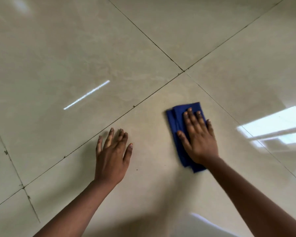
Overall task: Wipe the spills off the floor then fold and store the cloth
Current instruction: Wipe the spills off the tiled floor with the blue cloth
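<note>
A folded blue cloth lies flat on the glossy beige tiled floor, right of centre. My right hand presses down on it, palm flat, fingers spread over its upper part; the cloth's lower end shows under the wrist. My left hand rests flat on the bare tile to the left of the cloth, fingers apart, holding nothing. No wet spill stands out on the tile; a few tiny dark specks lie between the hands.
Dark grout lines cross the floor, meeting at a junction above the cloth. Bright reflections show as a streak at left and a window patch at right.
</note>
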